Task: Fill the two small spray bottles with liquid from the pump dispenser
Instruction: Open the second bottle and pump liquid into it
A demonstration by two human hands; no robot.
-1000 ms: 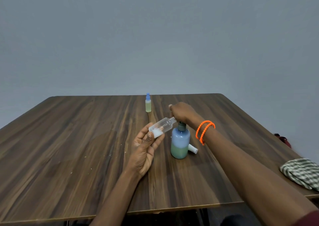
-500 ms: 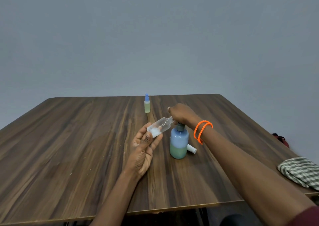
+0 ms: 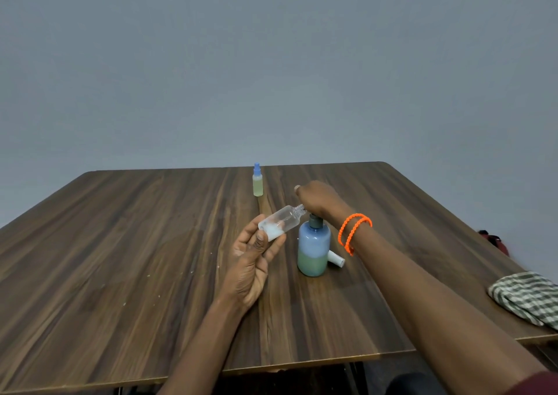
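My left hand [image 3: 250, 262] still pinches the tilted clear bottle [image 3: 282, 222] at the dispenser [image 3: 313, 248] — my right hand [image 3: 317, 200] keeps pressing the pump; little has shifted, filling continues.

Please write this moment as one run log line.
left hand: holds tilted bottle | right hand: on pump | second bottle: capped

Right hand [image 3: 317, 200] sits lower on the pump dispenser [image 3: 313, 248] than a second ago; more white liquid pools in the clear bottle [image 3: 282, 222].
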